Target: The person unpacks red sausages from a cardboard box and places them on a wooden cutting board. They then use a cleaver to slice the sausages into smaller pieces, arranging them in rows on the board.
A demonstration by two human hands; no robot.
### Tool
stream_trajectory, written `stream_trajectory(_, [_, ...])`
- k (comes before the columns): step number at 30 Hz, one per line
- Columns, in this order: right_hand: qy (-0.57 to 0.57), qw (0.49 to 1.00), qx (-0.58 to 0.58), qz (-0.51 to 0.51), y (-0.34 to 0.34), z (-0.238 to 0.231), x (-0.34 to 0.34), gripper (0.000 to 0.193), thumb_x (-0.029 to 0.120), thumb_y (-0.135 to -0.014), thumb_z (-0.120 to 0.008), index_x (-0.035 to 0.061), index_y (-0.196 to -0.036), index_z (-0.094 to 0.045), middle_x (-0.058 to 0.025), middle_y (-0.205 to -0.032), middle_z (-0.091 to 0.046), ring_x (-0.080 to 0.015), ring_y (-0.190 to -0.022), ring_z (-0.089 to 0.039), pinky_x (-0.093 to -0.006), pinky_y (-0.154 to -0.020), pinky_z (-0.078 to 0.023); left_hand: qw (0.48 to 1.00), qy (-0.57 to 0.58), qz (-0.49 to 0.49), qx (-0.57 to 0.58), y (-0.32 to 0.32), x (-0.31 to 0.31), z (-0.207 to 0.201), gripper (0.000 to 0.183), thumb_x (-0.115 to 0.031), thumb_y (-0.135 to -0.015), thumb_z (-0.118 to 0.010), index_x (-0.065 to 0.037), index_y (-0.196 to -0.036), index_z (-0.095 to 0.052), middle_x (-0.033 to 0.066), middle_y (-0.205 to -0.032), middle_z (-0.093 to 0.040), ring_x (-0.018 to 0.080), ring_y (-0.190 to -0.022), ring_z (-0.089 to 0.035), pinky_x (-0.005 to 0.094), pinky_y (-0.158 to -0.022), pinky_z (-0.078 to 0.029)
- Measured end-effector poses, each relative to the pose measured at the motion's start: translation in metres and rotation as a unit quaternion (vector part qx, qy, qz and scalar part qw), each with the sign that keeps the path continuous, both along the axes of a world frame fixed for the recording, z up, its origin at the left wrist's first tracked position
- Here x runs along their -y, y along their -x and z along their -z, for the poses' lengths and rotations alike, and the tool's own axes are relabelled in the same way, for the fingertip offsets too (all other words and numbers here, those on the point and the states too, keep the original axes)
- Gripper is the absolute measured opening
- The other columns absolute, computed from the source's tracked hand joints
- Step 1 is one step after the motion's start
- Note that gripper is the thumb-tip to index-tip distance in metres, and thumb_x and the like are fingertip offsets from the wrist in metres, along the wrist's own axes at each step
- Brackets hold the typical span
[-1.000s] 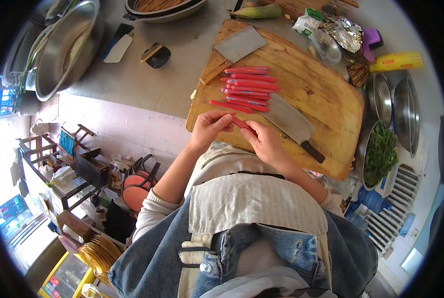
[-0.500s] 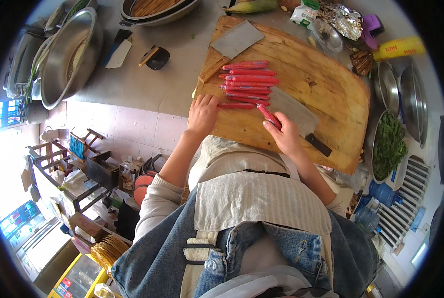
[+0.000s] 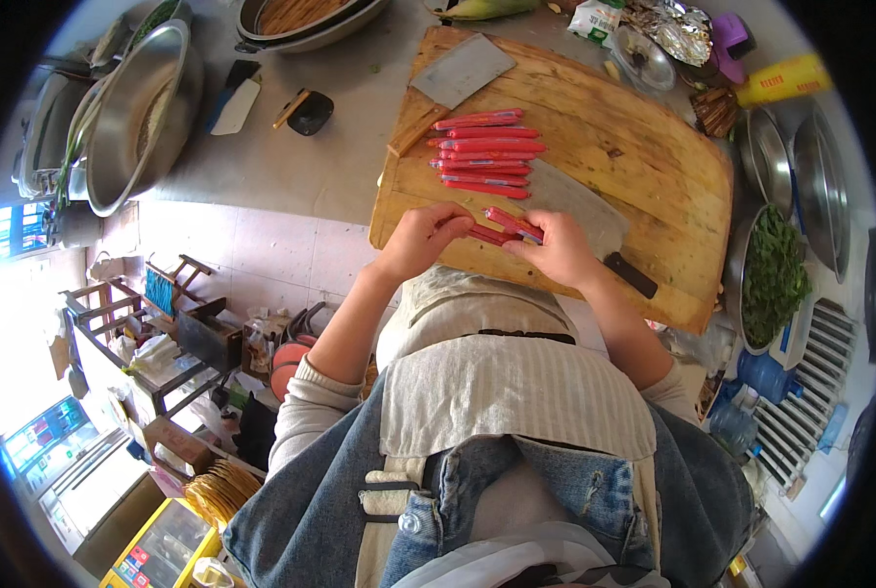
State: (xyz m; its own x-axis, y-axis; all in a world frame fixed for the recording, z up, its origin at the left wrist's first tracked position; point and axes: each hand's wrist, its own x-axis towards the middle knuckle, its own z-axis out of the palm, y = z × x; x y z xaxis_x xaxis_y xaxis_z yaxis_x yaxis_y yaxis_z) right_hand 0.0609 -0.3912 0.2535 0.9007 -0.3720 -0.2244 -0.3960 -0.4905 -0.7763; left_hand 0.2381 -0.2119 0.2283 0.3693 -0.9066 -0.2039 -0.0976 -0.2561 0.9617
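Close together over the near edge of a wooden cutting board (image 3: pixel 654 196), my two hands hold red-wrapped sausages. My left hand (image 3: pixel 422 238) is closed on the end of one sausage (image 3: pixel 490 234). With thumb and fingers, my right hand (image 3: pixel 559 247) grips another red sausage (image 3: pixel 505 218); its fingers also seem to meet the first one's far end. Several more red sausages (image 3: pixel 487 147) lie side by side in a row on the board, beyond my hands. A cleaver with a dark handle (image 3: pixel 631 275) rests beside them, its blade (image 3: pixel 580 206) partly under the row's right end.
A second cleaver (image 3: pixel 465 71) with a wooden handle lies at the board's far left. Left on the counter are a steel basin (image 3: pixel 105 147), a white scraper (image 3: pixel 234 108) and a small black dish (image 3: pixel 311 115). Steel bowls and a bowl of leafy greens (image 3: pixel 773 279) stand right of the board.
My left hand has drawn its sausage off the board and moved right and nearer to me. My right hand has turned its sausage, and both hands are now closer together.
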Motion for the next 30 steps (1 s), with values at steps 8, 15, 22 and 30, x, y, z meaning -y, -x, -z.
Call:
stream_trajectory(8, [-0.321, 0.943, -0.049, 0.069, 0.000, 0.000, -0.009, 0.029, 0.018, -0.089, -0.080, -0.0005, -0.108, -0.069, 0.0036, -0.076, -0.061, -0.0041, -0.069, -0.052, -0.0236, -0.061, -0.042, 0.967, 0.083, -0.061, -0.233, 0.009, -0.004, 0.012, 0.026, -0.013, -0.094, -0.075, -0.001, -0.117, -0.067, -0.0014, -0.099, -0.068, 0.0058, -0.086, -0.059, 0.0235, -0.078, -0.049])
stream_trajectory(15, [-0.179, 0.984, -0.011, -0.006, 0.007, 0.002, -0.026, 0.046, 0.024, -0.078, -0.085, -0.0017, -0.108, -0.061, -0.0119, -0.090, -0.067, -0.0227, -0.082, -0.065, -0.0381, -0.073, -0.050, 0.985, 0.007, 0.009, -0.170, 0.016, 0.006, 0.005, 0.031, -0.014, -0.094, -0.075, 0.001, -0.119, -0.065, 0.0016, -0.101, -0.070, 0.0067, -0.087, -0.063, 0.0240, -0.077, -0.053])
stream_trajectory(22, [-0.121, 0.993, 0.004, -0.009, 0.022, 0.009, -0.029, 0.036, 0.018, -0.081, -0.071, -0.0002, -0.108, -0.055, -0.0253, -0.096, -0.067, -0.0456, -0.093, -0.065, -0.0493, -0.079, -0.050, 0.981, 0.046, 0.019, -0.186, 0.036, 0.025, -0.010, 0.022, -0.010, -0.100, -0.065, 0.003, -0.117, -0.062, 0.0075, -0.101, -0.069, 0.0138, -0.095, -0.068, 0.0277, -0.082, -0.055])
stream_trajectory(30, [-0.067, 0.993, 0.012, 0.095, 0.048, 0.006, -0.040, 0.041, 0.034, -0.092, -0.071, 0.0012, -0.108, -0.052, -0.0239, -0.094, -0.067, -0.0448, -0.088, -0.065, -0.0488, -0.072, -0.049, 0.997, 0.016, 0.046, -0.063, 0.035, 0.044, 0.004, 0.020, -0.017, -0.104, -0.060, 0.000, -0.116, -0.060, 0.0026, -0.095, -0.063, 0.0093, -0.081, -0.057, 0.0263, -0.073, -0.049])
